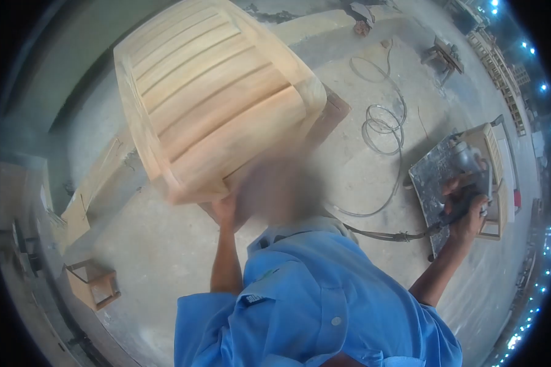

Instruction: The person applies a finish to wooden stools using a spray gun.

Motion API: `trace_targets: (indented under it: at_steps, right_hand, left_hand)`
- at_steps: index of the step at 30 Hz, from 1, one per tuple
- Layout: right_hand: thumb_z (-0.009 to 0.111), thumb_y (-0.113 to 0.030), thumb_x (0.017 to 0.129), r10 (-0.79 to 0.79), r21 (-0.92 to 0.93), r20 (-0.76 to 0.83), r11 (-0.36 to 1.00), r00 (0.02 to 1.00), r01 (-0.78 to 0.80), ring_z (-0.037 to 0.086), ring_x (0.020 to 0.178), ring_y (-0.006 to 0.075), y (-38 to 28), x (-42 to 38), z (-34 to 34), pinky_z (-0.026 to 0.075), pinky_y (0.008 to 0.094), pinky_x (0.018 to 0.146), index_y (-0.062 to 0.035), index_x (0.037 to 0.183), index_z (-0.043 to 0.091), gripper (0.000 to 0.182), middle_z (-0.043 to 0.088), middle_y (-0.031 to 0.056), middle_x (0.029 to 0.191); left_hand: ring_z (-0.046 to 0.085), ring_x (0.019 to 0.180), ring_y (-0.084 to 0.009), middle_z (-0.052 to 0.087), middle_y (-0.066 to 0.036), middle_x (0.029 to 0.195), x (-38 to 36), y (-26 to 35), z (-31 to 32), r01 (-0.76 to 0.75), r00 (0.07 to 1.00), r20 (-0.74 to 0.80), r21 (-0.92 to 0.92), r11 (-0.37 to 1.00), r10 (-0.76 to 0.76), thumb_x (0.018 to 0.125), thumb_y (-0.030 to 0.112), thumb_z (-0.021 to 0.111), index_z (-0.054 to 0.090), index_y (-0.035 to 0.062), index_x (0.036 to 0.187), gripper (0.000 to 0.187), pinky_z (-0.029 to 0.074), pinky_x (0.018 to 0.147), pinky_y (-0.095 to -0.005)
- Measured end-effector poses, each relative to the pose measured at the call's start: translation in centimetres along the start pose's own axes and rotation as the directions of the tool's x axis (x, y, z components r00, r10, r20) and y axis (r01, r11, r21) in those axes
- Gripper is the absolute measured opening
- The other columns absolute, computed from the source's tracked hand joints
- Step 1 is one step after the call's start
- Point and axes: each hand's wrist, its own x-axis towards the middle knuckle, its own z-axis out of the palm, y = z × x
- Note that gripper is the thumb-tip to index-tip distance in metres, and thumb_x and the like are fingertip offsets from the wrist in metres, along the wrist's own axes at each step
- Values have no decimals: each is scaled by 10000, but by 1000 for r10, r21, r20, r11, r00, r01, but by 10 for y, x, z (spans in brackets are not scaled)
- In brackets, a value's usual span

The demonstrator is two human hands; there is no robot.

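Note:
A large pale wooden chair with a slatted surface (208, 92) fills the upper left of the view. At its near lower edge, my left hand (224, 211) grips the wood, with the fingers partly hidden behind it. Out to the right, my right hand (471, 217) is closed around a hose-fed hand tool (469, 160) with a rounded silver-grey body; I cannot tell its exact kind. From that tool, a dark hose (382, 235) runs back toward my waist. Beneath the tool is a dark, spattered board (425, 171). A blur covers the area just beyond my blue shirt (300, 287).
A thin hose (382, 144) lies in loops on the concrete floor. Another pale wooden frame (494, 211) stands behind the board. A small wooden stool (95, 286) is at lower left, and a small stand (444, 58) at upper right. Wooden racks (499, 67) line the far right.

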Motion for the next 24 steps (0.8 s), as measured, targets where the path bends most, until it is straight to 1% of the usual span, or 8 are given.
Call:
trace_targets:
  at_steps: [3, 6, 9, 12, 16, 19, 21, 24]
  right_hand:
    - [562, -662, 873, 69, -19, 49, 997, 996, -68, 602, 740, 156, 13, -2, 17, 381, 203, 455, -15, 1426, 367, 873, 604, 93, 837]
    - [568, -631, 895, 86, -98, 141, 992, 986, -73, 563, 599, 102, 19, 2, 44, 376, 197, 443, 12, 1364, 475, 801, 633, 100, 787]
    - [596, -605, 893, 139, -148, 326, 984, 935, -95, 526, 566, 59, 22, 14, 69, 360, 175, 447, 17, 1331, 534, 763, 639, 78, 772]
    - [610, -502, 919, 145, -176, 493, 982, 858, -65, 526, 612, 56, 39, 32, 89, 413, 202, 549, 15, 1301, 579, 644, 643, 58, 788]
    - [637, -390, 921, 73, -148, 651, 988, 755, 33, 563, 678, 78, 55, 66, 130, 452, 227, 633, 28, 1281, 595, 553, 651, 45, 812]
    - [645, -365, 910, 46, -133, 749, 988, 661, 82, 573, 688, 83, 70, 101, 164, 456, 236, 639, 13, 1285, 598, 535, 657, 43, 819]
    - [704, -233, 877, 4, -52, 805, 997, 593, 64, 613, 781, 115, 86, 124, 190, 498, 269, 756, -17, 1269, 619, 455, 684, 59, 866]
    - [711, -269, 877, 43, -51, 866, 999, 498, 4, 618, 765, 116, 83, 153, 233, 502, 271, 736, -35, 1252, 636, 449, 680, 78, 828]
  left_hand:
    - [613, 1053, -210, 634, -106, 1154, 0, 19, -15, -116, 993, 23, -114, 987, 120, 723, -13, 830, 596, -51, 1182, 516, 502, 932, -325]
    - [632, 1024, -240, 688, -142, 1108, 16, -3, -31, -147, 989, -16, -275, 950, 148, 731, 179, 862, 663, -35, 1127, 492, 489, 900, -359]
    - [610, 1074, -253, 667, -147, 1151, 33, -17, -55, -84, 996, -42, -45, 995, 83, 745, 188, 855, 609, -41, 1207, 571, 465, 942, -361]
    - [564, 1157, -211, 556, -138, 1296, 37, -4, -80, -237, 955, -175, 30, 971, 239, 798, 127, 811, 445, -17, 1357, 684, 454, 977, -333]
    - [563, 1161, -233, 614, -181, 1240, 2, 47, -87, 155, 945, -279, -71, 985, -169, 878, 241, 742, 411, -68, 1379, 675, 446, 975, -324]
    - [542, 1186, -204, 594, -183, 1268, -25, 120, -62, -6, 977, -206, -294, 956, -57, 934, 192, 657, 395, -67, 1392, 588, 441, 978, -303]
    - [516, 1237, -226, 546, -178, 1333, -35, 185, -42, -83, 987, -160, -341, 936, 29, 935, 161, 634, 393, -42, 1405, 566, 416, 1015, -330]
    - [474, 1284, -247, 480, -186, 1403, -26, 214, -12, -161, 979, -167, -300, 940, 114, 920, 145, 642, 383, -20, 1419, 586, 375, 1057, -365]
